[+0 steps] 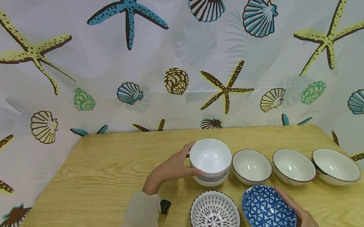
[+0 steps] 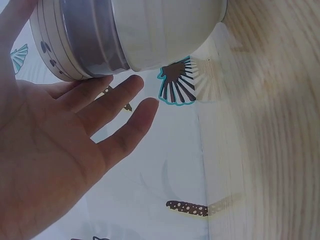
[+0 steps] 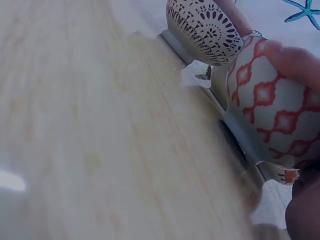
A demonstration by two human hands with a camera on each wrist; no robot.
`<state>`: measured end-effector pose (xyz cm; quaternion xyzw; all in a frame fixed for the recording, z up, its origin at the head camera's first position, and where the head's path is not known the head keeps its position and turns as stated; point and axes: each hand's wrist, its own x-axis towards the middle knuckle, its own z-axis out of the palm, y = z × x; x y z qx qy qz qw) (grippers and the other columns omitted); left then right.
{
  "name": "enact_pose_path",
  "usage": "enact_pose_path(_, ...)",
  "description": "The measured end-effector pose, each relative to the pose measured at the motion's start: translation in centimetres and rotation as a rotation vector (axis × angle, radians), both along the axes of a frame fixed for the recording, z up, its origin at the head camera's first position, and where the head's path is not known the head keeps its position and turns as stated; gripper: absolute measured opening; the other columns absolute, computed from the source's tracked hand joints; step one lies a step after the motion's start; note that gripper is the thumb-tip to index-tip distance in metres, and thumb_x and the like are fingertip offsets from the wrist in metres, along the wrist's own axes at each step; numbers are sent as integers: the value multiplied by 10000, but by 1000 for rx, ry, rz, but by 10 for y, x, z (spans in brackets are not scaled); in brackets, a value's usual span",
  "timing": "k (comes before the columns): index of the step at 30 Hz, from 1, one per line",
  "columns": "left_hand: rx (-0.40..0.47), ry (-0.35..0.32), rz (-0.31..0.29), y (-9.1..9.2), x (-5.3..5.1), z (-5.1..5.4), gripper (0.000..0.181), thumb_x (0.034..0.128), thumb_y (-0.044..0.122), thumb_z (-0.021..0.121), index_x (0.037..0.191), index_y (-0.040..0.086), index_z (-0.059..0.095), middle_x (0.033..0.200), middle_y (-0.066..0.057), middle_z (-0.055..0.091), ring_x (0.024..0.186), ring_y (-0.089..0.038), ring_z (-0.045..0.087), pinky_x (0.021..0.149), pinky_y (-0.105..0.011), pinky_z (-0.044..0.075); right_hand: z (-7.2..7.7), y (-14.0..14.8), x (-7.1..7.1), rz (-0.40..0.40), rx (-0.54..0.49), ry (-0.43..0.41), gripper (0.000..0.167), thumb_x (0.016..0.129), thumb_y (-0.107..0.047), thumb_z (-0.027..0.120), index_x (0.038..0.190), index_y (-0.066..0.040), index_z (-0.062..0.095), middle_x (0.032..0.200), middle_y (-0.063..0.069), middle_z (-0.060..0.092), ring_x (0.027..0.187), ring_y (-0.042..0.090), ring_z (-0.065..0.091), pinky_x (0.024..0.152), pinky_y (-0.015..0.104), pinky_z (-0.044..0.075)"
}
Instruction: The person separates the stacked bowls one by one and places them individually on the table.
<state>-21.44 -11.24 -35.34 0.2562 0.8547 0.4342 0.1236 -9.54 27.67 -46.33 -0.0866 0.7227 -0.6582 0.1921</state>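
My left hand (image 1: 174, 166) holds the white bowl (image 1: 210, 155) at the top of a stack, thumb on the near side and fingers around the far side. Below it in the stack are a grey band and a lower white bowl (image 1: 211, 183). In the left wrist view some fingertips touch the upper bowl's side. My right hand (image 1: 304, 216) grips a bowl with a blue triangle pattern inside (image 1: 268, 207) at its right edge. Seen from the right wrist, that bowl's outside (image 3: 275, 102) carries a red lattice pattern, with fingers and thumb on opposite sides.
A bowl with a dark petal-like pattern (image 1: 215, 212) stands left of the blue one. Three cream bowls with dark rims, the left (image 1: 251, 166), middle (image 1: 293, 165) and right (image 1: 335, 165), line up right of the stack. A patterned cloth (image 1: 156, 61) hangs behind the wooden table (image 1: 112, 172).
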Motion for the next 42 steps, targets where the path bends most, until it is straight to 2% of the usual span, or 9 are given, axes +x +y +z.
enact_pose_path(4,10,-1,-5,-1,0,0,1019,779,399,777,1524,91,155,1531,-122,317,1371,-334,372,1083,-533,349,-3,3,-1,7,-6,3,878,855,-314,684,1500,-437,101,1367,-421,260,1230,-102,351,997,646,366)
enact_pose_path(9,11,10,-7,-1,0,0,1017,779,401,776,1523,88,158,1522,-124,330,1362,-330,383,1079,-533,354,-8,4,-3,34,28,1,798,881,-460,600,1457,-518,50,1329,-454,209,1384,504,132,970,657,385)
enact_pose_path(14,12,1,-17,-1,0,0,1008,788,390,771,1525,92,151,1531,-121,316,1380,-332,362,1086,-522,351,-9,5,-3,32,26,7,698,894,-489,556,1407,-559,88,1316,-420,179,1336,619,14,938,650,418)
enact_pose_path(20,11,2,-15,0,0,-1,1004,788,379,773,1524,94,152,1529,-125,320,1379,-338,362,1084,-530,349,-9,4,-2,22,55,39,726,905,-444,557,1446,-500,75,1345,-396,178,1359,507,152,934,653,420)
enact_pose_path(27,12,-2,-9,-1,0,-2,993,792,377,771,1522,103,157,1526,-117,327,1377,-331,365,1083,-526,353,-10,7,-3,59,97,175,817,917,-415,569,1527,-336,30,1414,-350,165,1191,-231,258,931,662,410)
enact_pose_path(29,5,-8,2,-1,0,-1,996,792,378,771,1524,103,155,1526,-117,328,1375,-329,369,1081,-526,355,-8,8,-5,59,160,285,853,911,-451,564,1543,-246,30,1452,-330,161,1222,-223,233,943,596,432)
enact_pose_path(34,-2,-8,0,-2,0,1,992,795,375,768,1525,105,152,1527,-116,325,1375,-329,369,1082,-524,355,-4,7,-10,51,206,518,866,909,-565,487,1541,-127,91,1536,-224,160,1307,-174,181,886,758,306)
enact_pose_path(36,-1,-6,-9,-2,0,1,990,797,377,766,1525,106,151,1529,-116,322,1376,-331,366,1084,-525,352,-1,5,-11,50,194,541,870,903,-588,472,1538,-118,107,1542,-211,165,1314,-178,164,774,848,157)
enact_pose_path(42,-5,4,-15,-1,0,0,990,795,392,765,1524,121,154,1528,-108,325,1378,-329,365,1085,-524,351,26,-1,-10,46,216,481,924,842,-316,683,1542,-167,100,1555,-190,144,1311,-197,148,815,841,117)
